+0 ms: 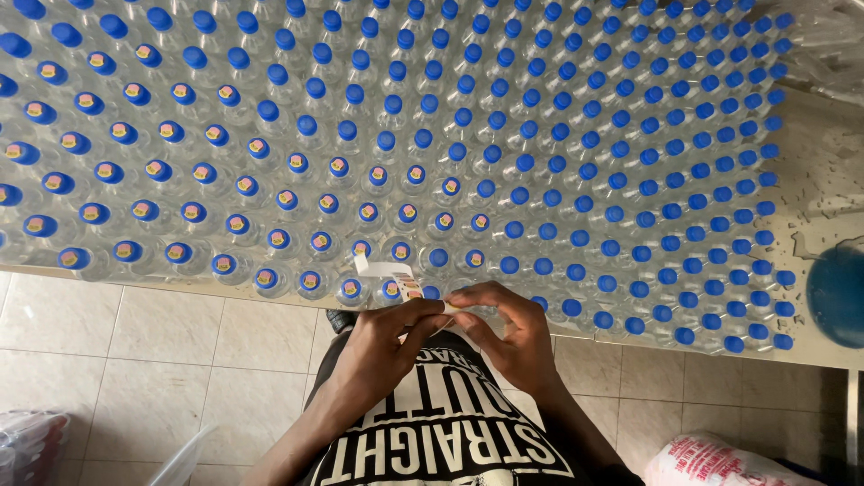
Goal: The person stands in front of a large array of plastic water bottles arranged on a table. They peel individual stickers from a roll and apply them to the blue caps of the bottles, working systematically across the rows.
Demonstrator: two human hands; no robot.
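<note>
At the table's (pixel 823 180) near edge, I pinched a white strip of small stickers (pixel 396 274) between both hands, my left hand (pixel 382 346) gripping its lower end from one side and my right hand (pixel 508 333) closing on it from the other. The strip curled up from my fingertips over the nearest blue-capped bottles (pixel 540 180), which stood packed across the table. Caps (pixel 144 210) to my left bore a sticker; those to my right were plain blue. A blue round object (pixel 837 295) sat at the table's right edge.
</note>
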